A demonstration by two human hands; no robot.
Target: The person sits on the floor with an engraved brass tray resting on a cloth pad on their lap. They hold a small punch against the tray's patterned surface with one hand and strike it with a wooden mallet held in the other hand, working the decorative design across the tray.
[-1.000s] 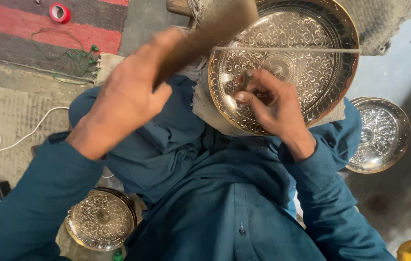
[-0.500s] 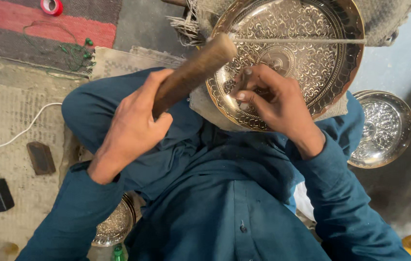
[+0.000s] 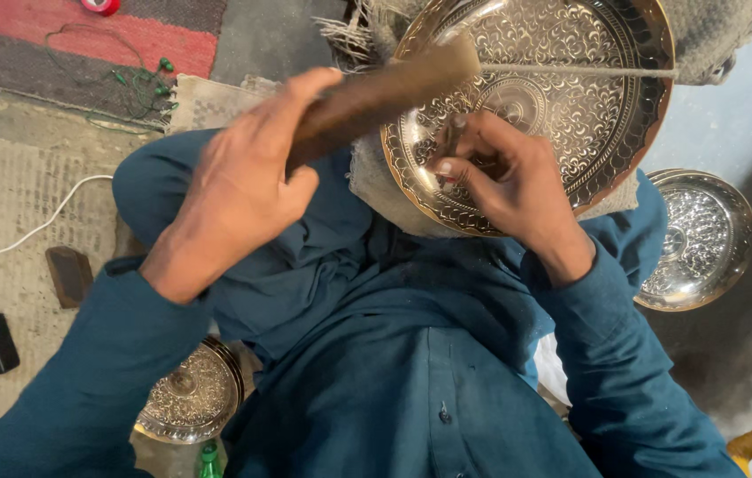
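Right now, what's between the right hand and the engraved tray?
Head view: a thin metal punch, pinched in the right hand, stands between it and the engraved tray. The left hand grips a wooden mallet above.

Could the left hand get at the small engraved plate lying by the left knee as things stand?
Probably not at once: the left hand is closed around a wooden mallet, raised over the big engraved tray. The small engraved plate lies low, partly tucked under the left sleeve.
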